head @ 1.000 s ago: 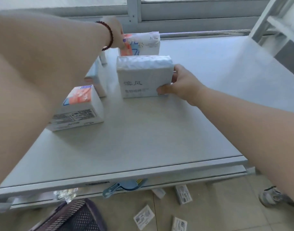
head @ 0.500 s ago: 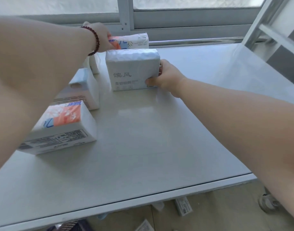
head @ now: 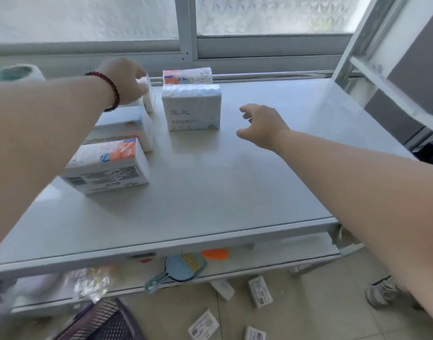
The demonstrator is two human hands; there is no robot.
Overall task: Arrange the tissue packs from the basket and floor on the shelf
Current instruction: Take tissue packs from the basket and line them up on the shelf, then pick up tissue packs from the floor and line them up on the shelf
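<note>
On the white shelf top (head: 235,187) stand several tissue packs. A white pack with grey characters (head: 191,107) stands upright in the middle, and an orange-and-blue patterned pack (head: 187,76) stands behind it by the window. Along the left edge lie an orange-printed pack (head: 107,165), a pale blue pack (head: 123,126) and a small white pack (head: 148,95). My left hand (head: 127,79), with a dark bead bracelet, rests on that small white pack. My right hand (head: 260,125) hovers open to the right of the white pack, apart from it. More packs (head: 259,290) lie on the floor.
A dark mesh basket (head: 105,325) sits on the floor at the bottom left. A lower shelf holds a blue dustpan-like scoop (head: 178,268), an orange item (head: 215,253) and a crinkled bag (head: 92,283). A white ladder frame (head: 372,62) stands at the right. A shoe (head: 382,290) shows on the tiles.
My right hand has let go of the white pack and drawn back to the right. My left hand has shifted left from the patterned pack to the small white pack.
</note>
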